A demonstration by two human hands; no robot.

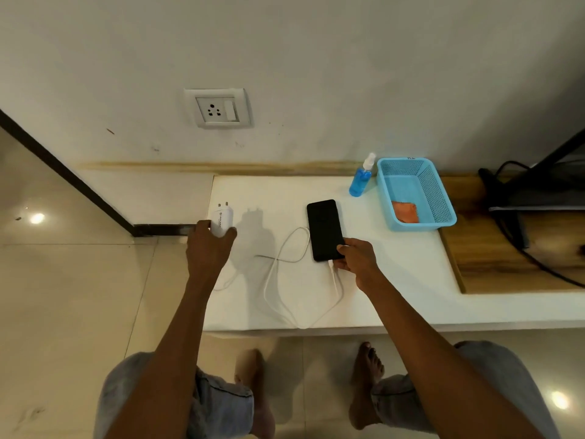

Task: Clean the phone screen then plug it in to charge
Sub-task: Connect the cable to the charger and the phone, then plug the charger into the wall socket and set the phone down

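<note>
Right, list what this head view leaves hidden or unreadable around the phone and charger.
- Charger base and its cable joint: covered by the left hand.
- Phone lower right corner: under the right hand fingers.
- Charger's printed label: too small to read.
- Wall socket switch position: too small to tell.
- Phone screen cleanliness: dark glass, no detail.
- Black cables at right: cut off by the frame edge.

Blue mesh basket at the white ledge's right end, black cables on wooden surface beyond
</note>
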